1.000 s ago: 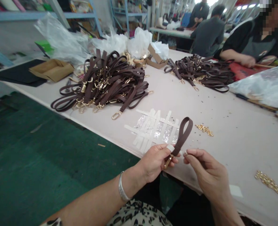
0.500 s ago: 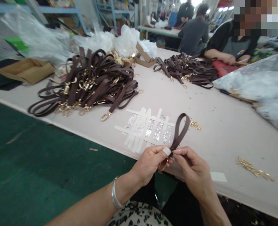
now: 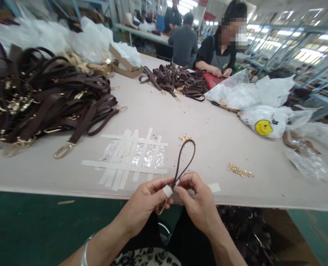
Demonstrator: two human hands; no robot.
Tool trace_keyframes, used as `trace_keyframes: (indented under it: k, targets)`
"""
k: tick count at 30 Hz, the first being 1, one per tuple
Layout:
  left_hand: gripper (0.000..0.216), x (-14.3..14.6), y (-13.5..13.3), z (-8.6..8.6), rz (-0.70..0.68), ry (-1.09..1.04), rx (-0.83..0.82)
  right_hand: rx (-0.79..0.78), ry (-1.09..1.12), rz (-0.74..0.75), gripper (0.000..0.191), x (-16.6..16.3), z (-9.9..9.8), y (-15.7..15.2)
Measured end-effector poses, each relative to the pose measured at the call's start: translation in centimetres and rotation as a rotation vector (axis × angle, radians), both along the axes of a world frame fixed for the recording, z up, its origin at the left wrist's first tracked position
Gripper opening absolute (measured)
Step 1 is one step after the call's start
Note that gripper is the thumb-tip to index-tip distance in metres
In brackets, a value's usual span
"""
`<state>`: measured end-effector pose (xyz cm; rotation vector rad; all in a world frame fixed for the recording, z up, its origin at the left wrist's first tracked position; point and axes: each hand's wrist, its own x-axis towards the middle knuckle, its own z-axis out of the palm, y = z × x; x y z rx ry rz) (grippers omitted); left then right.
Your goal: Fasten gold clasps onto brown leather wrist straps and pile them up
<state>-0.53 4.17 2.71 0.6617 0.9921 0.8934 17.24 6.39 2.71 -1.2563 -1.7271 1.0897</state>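
Observation:
A dark brown wrist strap (image 3: 193, 154) rises as a loop between my hands near the table's front edge. My left hand (image 3: 152, 195) grips its base, with a white wrapping on the thumb. Below those fingers hangs the strap's gold clasp (image 3: 161, 208). My right hand (image 3: 195, 197) is closed at the same joint, thumb and forefinger pinched against the strap; anything small between them is hidden. Beyond the loop lies a small heap of gold hardware pieces (image 3: 185, 138). Another gold heap (image 3: 240, 170) sits to the right.
A large pile of brown straps (image 3: 41, 99) covers the table's left side. Farther back is a second strap pile (image 3: 177, 79), near a seated co-worker (image 3: 219, 48). White tape strips (image 3: 125, 168) hold clear plastic to the table. Plastic bags (image 3: 263, 107) lie at right.
My view has swung right, so the table's contents appear farther left. The strap loop has turned from its broad face to nearly edge-on. Both hands keep hold at its base.

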Motion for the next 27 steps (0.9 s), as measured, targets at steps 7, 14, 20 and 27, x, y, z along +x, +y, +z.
trace_keyframes:
  k: [7, 14, 20, 27]
  targets:
    - [0.045, 0.1, -0.1, -0.4, 0.003, -0.041, -0.114, 0.479, -0.775, -0.252, 0.022, 14.0, -0.8, 5.1]
    - [0.035, 0.3, 0.1, -0.2, 0.072, 0.061, -0.084, 0.583, -0.954, 0.015, 0.029, 19.9, -2.9, 8.2]
    - [0.024, 0.7, 0.1, 0.4, 0.102, 0.026, -0.023, 0.458, -0.966, -0.001, 0.031, 22.0, -3.5, 9.6]
    - [0.019, 1.3, 0.5, -1.0, 0.212, 0.081, 0.037, 0.436, -0.537, -0.145, 0.026, 10.6, -1.8, 4.1]
